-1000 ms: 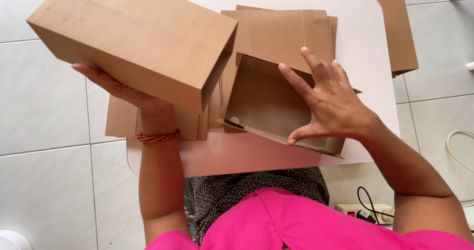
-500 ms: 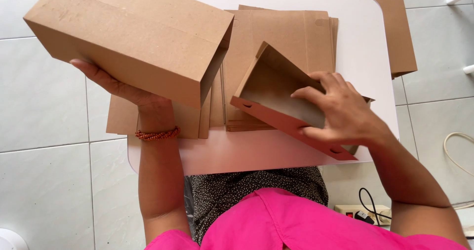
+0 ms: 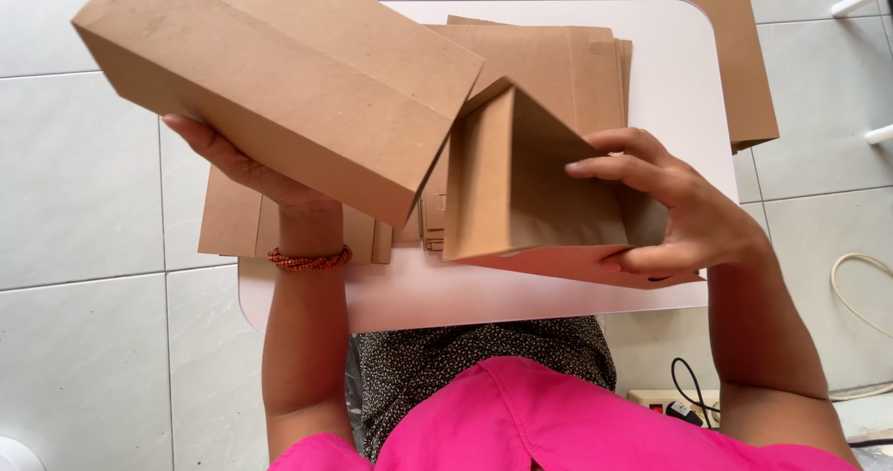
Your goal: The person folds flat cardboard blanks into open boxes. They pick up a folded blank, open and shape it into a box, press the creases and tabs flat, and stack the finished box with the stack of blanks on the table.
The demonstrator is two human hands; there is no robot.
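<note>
1. Far left: pale tiled floor, grout lines showing. Nothing on it near the person except a white rim at the bottom-left corner, too little seen to name.

2. Left hand: palm up, fingers spread wide under a made-up box. The box rests on the palm, raised off the table and tilted. Its long axis runs from upper left down to lower right; the open end faces right, toward the other hand. A bead bracelet sits on that wrist.

3. Under the left forearm: a few flat sheets hang over the table's left edge.

4. Centre: white table with rounded corners. A stack of flat blanks lies on its far half.

5. Centre right: a half-folded box stands on the table, just right of the made-up box's open end; whether they touch I cannot tell. One panel stands up like a tent, its ridge pointing away from the person.

6. Right hand: curled around the half-folded box's right side, fingers over the raised panel, thumb below along the near edge. It grips. This hand is the nearer one to that box; the left is fully taken up.

7. Far right: another flat piece lies off the table's far right corner. Lower right, on the floor, a power strip and a pale cord.
</note>
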